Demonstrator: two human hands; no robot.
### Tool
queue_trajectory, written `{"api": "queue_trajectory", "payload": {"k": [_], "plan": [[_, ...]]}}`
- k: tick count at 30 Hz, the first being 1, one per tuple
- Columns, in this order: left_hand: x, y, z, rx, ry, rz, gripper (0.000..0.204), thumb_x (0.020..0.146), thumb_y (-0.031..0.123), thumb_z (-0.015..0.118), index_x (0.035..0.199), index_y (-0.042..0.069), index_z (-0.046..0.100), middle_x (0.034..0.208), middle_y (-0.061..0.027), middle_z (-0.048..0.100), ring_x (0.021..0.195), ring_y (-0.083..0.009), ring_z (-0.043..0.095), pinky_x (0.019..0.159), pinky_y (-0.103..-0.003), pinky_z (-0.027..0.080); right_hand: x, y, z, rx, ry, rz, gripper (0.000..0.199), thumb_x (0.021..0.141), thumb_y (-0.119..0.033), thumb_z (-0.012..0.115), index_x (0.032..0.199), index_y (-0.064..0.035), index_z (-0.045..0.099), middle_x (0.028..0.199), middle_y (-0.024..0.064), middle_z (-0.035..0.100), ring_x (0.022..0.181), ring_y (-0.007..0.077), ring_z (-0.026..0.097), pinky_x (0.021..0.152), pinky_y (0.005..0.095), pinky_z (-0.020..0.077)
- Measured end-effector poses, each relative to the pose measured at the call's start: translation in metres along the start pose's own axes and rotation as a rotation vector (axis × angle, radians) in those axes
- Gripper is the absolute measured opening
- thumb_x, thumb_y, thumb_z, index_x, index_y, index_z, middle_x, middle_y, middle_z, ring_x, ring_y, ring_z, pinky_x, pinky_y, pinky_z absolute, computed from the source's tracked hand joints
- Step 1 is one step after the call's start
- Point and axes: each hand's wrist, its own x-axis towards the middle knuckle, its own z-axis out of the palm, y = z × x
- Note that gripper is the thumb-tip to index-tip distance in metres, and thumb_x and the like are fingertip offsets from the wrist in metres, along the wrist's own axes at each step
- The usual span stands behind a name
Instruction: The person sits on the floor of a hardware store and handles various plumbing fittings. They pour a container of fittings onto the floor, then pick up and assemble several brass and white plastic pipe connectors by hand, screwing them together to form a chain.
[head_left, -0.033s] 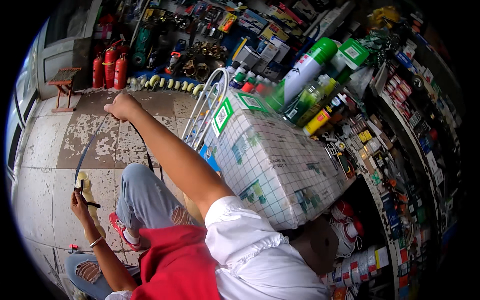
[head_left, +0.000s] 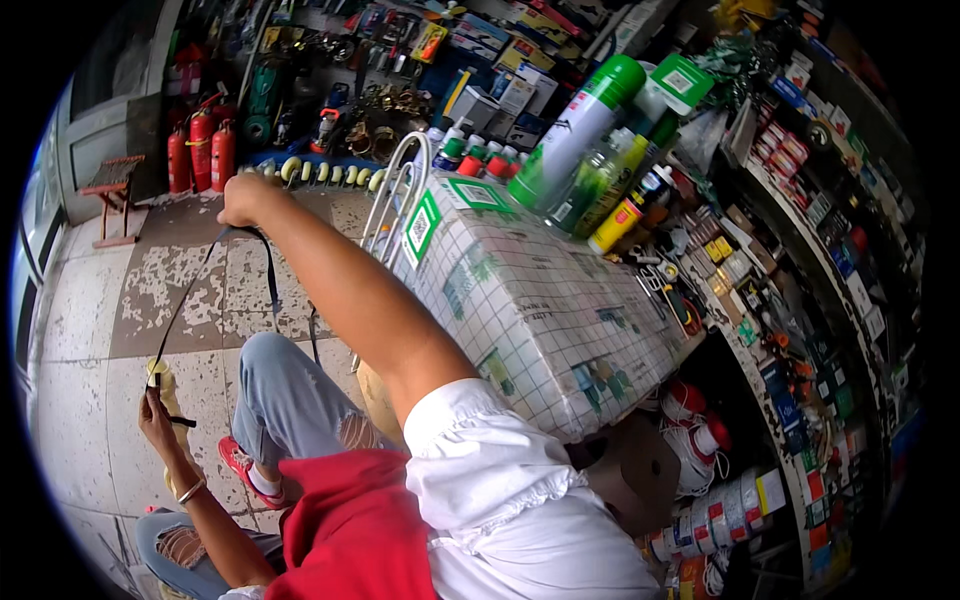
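Closest in, the person's red apron (head_left: 345,525) and white sleeve (head_left: 490,440) fill the bottom and run out of view at the lower edge, hiding part of the ripped jeans (head_left: 290,390). Past them the left hand (head_left: 157,422), with a pale bracelet (head_left: 192,491) at the wrist, pinches the lower end of a dark strap (head_left: 271,270) between thumb and fingers, though the fingertips are small and partly turned away. Just behind this hand stands a pale yellow object (head_left: 168,382), half covered by it, its kind hard to make out; whether the short dark end beside the fingers belongs to the strap cannot be told. Farther out, at the end of the outstretched arm, the right hand (head_left: 247,200) is curled closed around the strap's upper part, its fingertips hidden on the far side. The strap slants between the two hands above the tiled floor (head_left: 75,400), and another length hangs from the right hand toward the knee, where its end is hard to trace. Beyond are a wooden stool (head_left: 113,180) and red fire extinguishers (head_left: 200,150), with dim, crowded shelf goods fading into the black rim
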Motion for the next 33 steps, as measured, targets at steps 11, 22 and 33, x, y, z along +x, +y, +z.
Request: {"api": "queue_trajectory", "payload": {"k": [11,22,33], "plan": [[-0.006,-0.034,-0.033,0.044,0.025,-0.17,0.026,0.093,0.03,0.057,0.091,0.007,0.068,0.057,0.0083,0.043,0.048,-0.0002,0.033,0.041,-0.018,0.022,-0.305,0.257,-0.176,0.525,0.25,0.133,0.023,0.088,-0.024,0.06,0.085,-0.0011,0.064,0.076,0.0058,0.065,0.069,0.0112,0.06,0.059,0.0267,0.046],[-0.053,0.001,-0.011,0.061,0.037,-0.28,0.029,0.094,0.032,0.051,0.1,0.005,0.059,0.082,-0.0035,0.062,0.067,-0.0105,0.056,0.057,-0.023,0.045,-0.694,0.63,-0.027,-0.157,0.429,0.895,0.028,0.074,-0.005,0.046,0.096,0.0028,0.061,0.085,0.0175,0.061,0.077,0.0289,0.058,0.073,0.0357,0.0469],[-0.064,0.01,-0.034,-0.01,0.269,-0.418,0.016,0.093,0.019,0.05,0.095,0.005,0.056,0.072,-0.0018,0.058,0.057,-0.0075,0.052,0.046,-0.02,0.041,-0.71,0.694,-0.022,0.757,0.761,1.252,0.02,0.094,-0.018,0.041,0.091,0.0001,0.049,0.081,0.0099,0.05,0.071,0.0187,0.048,0.068,0.0382,0.0429]]}}
